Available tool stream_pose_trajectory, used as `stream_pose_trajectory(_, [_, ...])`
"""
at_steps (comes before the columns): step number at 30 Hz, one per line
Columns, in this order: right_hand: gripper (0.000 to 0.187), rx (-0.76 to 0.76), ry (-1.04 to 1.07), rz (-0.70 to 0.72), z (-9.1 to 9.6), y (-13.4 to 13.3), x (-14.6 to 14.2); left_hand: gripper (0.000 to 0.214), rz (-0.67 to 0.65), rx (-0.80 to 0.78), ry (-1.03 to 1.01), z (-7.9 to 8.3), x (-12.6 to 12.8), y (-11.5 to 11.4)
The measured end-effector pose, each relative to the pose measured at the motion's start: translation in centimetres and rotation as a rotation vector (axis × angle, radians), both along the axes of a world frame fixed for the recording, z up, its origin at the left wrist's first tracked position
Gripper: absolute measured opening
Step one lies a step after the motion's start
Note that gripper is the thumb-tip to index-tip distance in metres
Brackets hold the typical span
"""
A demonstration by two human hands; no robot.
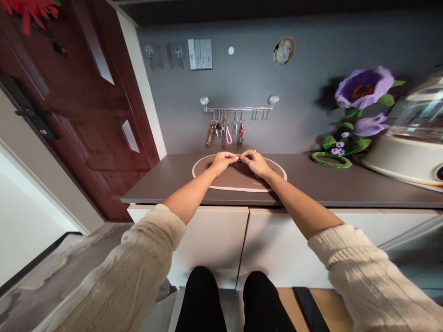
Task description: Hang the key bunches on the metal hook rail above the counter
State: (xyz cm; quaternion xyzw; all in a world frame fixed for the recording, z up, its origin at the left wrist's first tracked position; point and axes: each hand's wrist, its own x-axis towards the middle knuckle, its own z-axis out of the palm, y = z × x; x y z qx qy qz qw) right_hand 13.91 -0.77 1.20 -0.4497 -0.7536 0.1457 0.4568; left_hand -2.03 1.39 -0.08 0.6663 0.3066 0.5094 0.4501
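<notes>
My left hand (223, 163) and my right hand (256, 163) meet over the brown oval mat (235, 180) with a pale rim. Both are closed in a pinch, fingertips almost touching. Between them is a small dark object (239, 160), too small for me to tell its kind. Just behind my hands, several keys hang from a clear hook rail (238, 109) on the grey wall. Among them are a brown key fob (210, 136), a pink loop strap (228, 135) and a key with a red tag (241, 131).
The mat lies on a dark counter (301, 184) above white cabinet doors (214, 240). To the right stand a purple felt flower ornament (363, 92) and a cream appliance with a clear lid (411, 143). A dark red door (79, 110) is at left.
</notes>
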Motion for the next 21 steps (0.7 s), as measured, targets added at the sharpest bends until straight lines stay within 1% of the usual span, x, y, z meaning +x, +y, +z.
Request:
stream_pose_trajectory(3, [0.020, 0.008, -0.011, 0.008, 0.1, 0.1, 0.1, 0.025, 0.017, -0.007, -0.012, 0.1, 0.2, -0.3])
stream_pose_trajectory(6, [0.019, 0.013, 0.007, 0.010, 0.1, 0.3, 0.1, 0.025, 0.040, 0.020, 0.012, 0.4, 0.3, -0.5])
stream_pose_trajectory(11, [0.019, 0.047, 0.036, 0.014, 0.5, 0.6, 0.5, 0.027, 0.121, 0.089, 0.050, 0.5, 0.5, -0.2])
stream_pose_trajectory(16, [0.019, 0.085, 0.104, -0.035, 1.5, 1.5, 1.3, 0.030, 0.212, 0.186, 0.154, 0.2, 0.8, 0.5])
stream_pose_trajectory(19, [0.020, 0.110, 0.162, -0.070, 2.3, 2.6, 2.1, 0.033, 0.280, 0.211, 0.216, -0.1, 1.0, 1.1])
stream_pose_trajectory(21, [0.019, 0.100, 0.217, -0.095, 2.9, 3.4, 2.6, 0.033, 0.326, 0.220, 0.249, -0.3, 1.0, 1.5])
